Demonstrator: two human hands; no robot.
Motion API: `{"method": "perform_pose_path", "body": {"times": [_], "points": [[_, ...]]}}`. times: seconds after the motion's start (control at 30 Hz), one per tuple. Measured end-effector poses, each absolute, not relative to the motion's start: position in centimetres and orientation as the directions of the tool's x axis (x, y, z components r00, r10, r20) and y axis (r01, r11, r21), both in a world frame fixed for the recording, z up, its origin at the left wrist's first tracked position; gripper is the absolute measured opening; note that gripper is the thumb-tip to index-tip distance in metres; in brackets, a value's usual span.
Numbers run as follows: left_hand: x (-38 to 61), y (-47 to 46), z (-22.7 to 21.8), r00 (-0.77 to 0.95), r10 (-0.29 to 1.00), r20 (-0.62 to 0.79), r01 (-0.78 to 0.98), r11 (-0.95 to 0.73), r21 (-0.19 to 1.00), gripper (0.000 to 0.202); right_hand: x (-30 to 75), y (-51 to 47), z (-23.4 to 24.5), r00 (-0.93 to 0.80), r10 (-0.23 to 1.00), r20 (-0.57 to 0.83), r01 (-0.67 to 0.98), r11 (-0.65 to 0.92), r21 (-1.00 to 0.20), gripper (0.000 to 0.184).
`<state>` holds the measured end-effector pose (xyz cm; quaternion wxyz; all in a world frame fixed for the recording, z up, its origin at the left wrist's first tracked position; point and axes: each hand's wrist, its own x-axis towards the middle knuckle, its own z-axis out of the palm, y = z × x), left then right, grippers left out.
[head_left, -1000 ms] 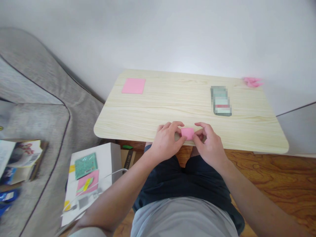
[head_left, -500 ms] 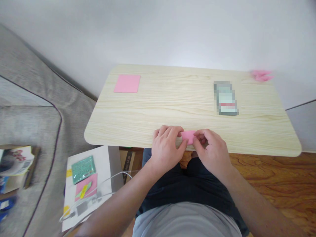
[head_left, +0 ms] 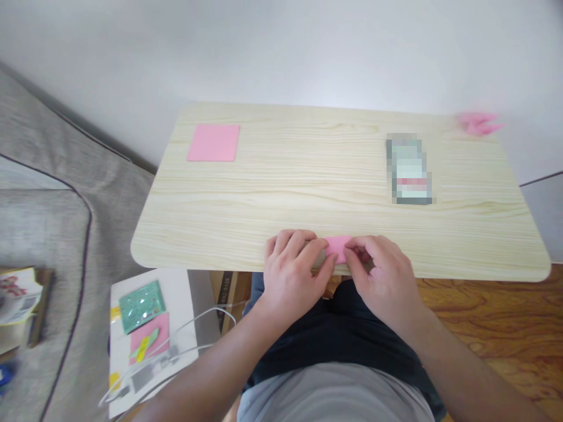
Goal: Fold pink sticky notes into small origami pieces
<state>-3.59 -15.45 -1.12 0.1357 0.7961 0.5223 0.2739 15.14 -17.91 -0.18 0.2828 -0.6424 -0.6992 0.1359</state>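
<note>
Between my two hands, at the near edge of the light wooden table (head_left: 281, 193), is a small folded piece of pink paper (head_left: 338, 248). My left hand (head_left: 295, 264) pinches its left side between thumb and index finger, the other fingers resting on the tabletop. With thumb and fingertips, my right hand (head_left: 382, 271) grips the paper's right side. The fingertips cover both ends of it. A flat square of pink paper (head_left: 214, 143) lies at the table's far left.
A blurred-out phone (head_left: 410, 170) lies right of centre, and folded pink paper shapes (head_left: 479, 123) sit at the far right corner. Below left, a white box (head_left: 178, 287) bears a green packet (head_left: 141, 306), pink paper and white cables. A grey sofa (head_left: 39, 234) stands at the left.
The view has shifted slightly, so the table appears larger and nearer. Both hands keep their pinch on the pink paper, with only slight finger movement.
</note>
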Motion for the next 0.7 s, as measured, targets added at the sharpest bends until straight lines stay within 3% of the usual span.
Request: {"method": "perform_pose_path", "body": {"times": [0.7], "points": [[-3.32, -15.4, -1.76, 0.31, 0.868, 0.388, 0.776, -0.467, 0.424, 0.01, 14.73, -18.27, -0.59, -0.011, 0.957, 0.291, 0.837, 0.168, -0.52, 0.003]]}}
